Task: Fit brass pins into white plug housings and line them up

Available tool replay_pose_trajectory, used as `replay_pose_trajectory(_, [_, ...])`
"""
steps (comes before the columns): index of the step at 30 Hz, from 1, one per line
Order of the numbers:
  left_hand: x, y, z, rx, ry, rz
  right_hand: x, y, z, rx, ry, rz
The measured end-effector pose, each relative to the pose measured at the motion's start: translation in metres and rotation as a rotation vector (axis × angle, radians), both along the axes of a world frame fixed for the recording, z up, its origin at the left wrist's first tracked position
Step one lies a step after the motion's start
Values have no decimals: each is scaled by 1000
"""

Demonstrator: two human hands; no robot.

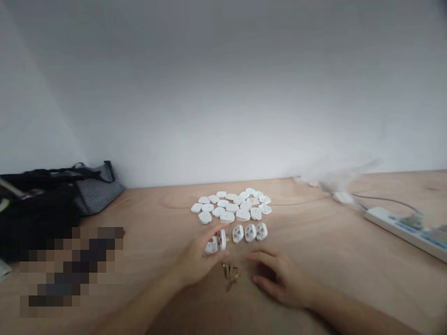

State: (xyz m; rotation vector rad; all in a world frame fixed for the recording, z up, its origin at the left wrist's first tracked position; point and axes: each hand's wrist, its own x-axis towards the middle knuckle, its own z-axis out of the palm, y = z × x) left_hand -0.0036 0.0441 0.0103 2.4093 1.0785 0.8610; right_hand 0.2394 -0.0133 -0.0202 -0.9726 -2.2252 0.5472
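My left hand grips a white plug housing on edge between thumb and fingers. Another white plug shell shows within the curve of that hand; whether it is held too, I cannot tell. Just right of the hand stand three white plug housings in a row, their slotted faces turned toward me. Several small brass plug pins lie loose on the table between my hands. My right hand rests just right of the pins, thumb and fingers apart, with nothing visible in it.
Behind the row, many white plug covers are spread on the wooden table. A white power strip with a cable and a crumpled clear plastic bag are at right. At left are a black bag and a pixelated dark patch.
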Motion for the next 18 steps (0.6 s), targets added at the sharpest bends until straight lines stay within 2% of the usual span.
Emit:
replay_pose_trajectory(2, [-4, -18, 1, -38, -9, -32, 0, -1, 0, -3, -2, -2])
replay_pose_trajectory(5, [-8, -36, -6, -99, -106, -6, -1, -2, 0, -5, -4, 1])
replay_pose_trajectory(10, [-13, -41, -22, -241, -215, -72, -3, -2, 3, 3, -10, 10])
replay_pose_trajectory(14, [-14, -39, -21, -161, -136, -71, -3, -1, 2, 18, -19, 1])
replay_pose_trajectory(18, [-16, -38, -18, -46, -81, -145, -3, -1, 1, 19, -20, 10])
